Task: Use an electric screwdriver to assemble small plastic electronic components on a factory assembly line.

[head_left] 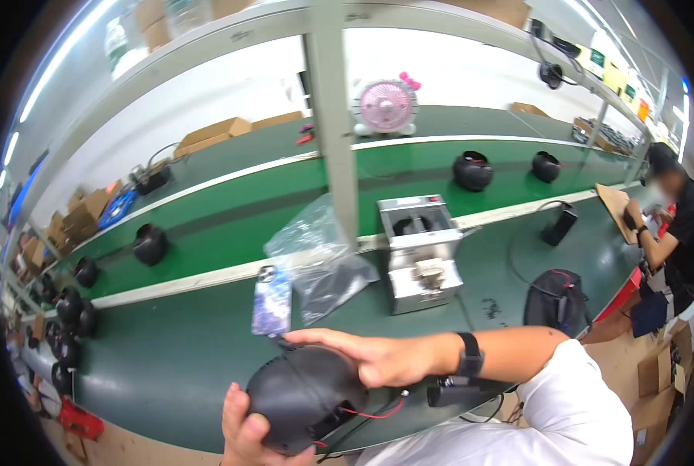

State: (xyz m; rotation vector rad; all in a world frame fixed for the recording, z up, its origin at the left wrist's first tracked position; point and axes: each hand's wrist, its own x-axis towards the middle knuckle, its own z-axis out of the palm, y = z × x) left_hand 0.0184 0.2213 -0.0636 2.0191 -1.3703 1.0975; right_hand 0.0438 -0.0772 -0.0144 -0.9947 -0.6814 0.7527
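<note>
A black round shell (304, 388) is held between my two hands near the front edge of the green bench. It has a seam across it, a rectangular slot, and a red wire ending in a small white connector (405, 394). My left hand (246, 431) grips its lower left side, with the fingertips showing. Over its upper right lies my right hand (378, 357), its thumb and fingers pressed on the surface. Just beyond the shell, a phone in a purple marbled case (272, 301) lies beside a clear plastic bag (316, 256).
A silver metal machine (420, 256) stands on the bench. Behind it, a green conveyor belt (230, 210) carries several black shells (472, 171). A pink fan (386, 107) sits on the shelf behind. Right lie a black bag (555, 299) and a co-worker (673, 225).
</note>
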